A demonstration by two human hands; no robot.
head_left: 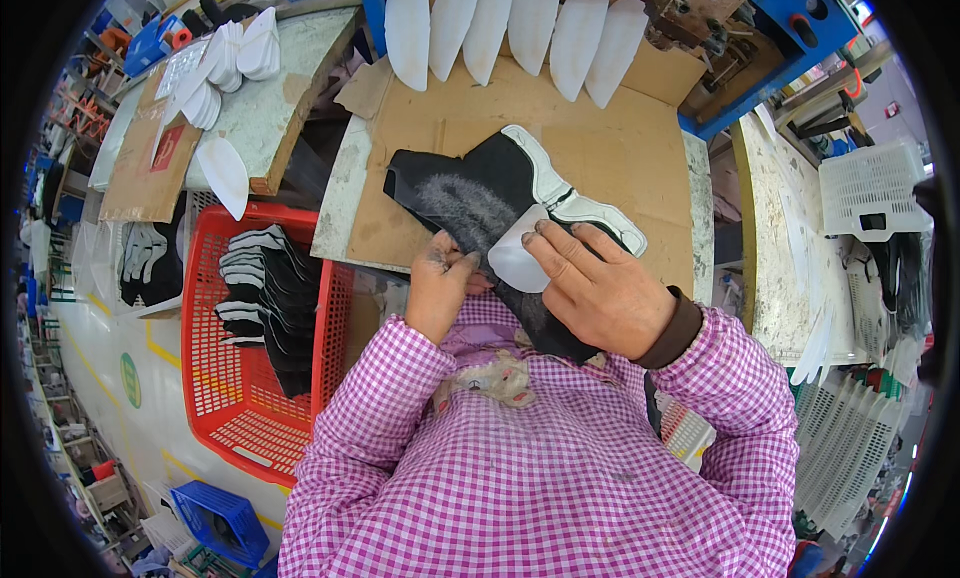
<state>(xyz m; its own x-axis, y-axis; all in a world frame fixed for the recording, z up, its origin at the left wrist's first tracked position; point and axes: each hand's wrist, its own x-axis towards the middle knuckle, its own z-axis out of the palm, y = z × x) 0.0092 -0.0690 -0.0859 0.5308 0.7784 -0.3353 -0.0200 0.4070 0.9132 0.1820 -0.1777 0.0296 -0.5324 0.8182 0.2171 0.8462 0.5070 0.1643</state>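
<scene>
A black fabric shoe upper with white trim along its right edge and a greyish fuzzy patch lies partly on the cardboard, its lower part hanging over the near edge toward my lap. My left hand is closed, pinching the near left edge of the upper between thumb and fingers. Over the upper's lower part is a thin white half-oval piece. The fingertips of my right hand grip this piece at its upper right edge; the thumb is hidden beneath.
Several white half-oval pieces hang in a row at the far edge. A red basket at the left holds stacked black-and-white uppers. More white pieces lie on the left table. A blue metal frame stands far right.
</scene>
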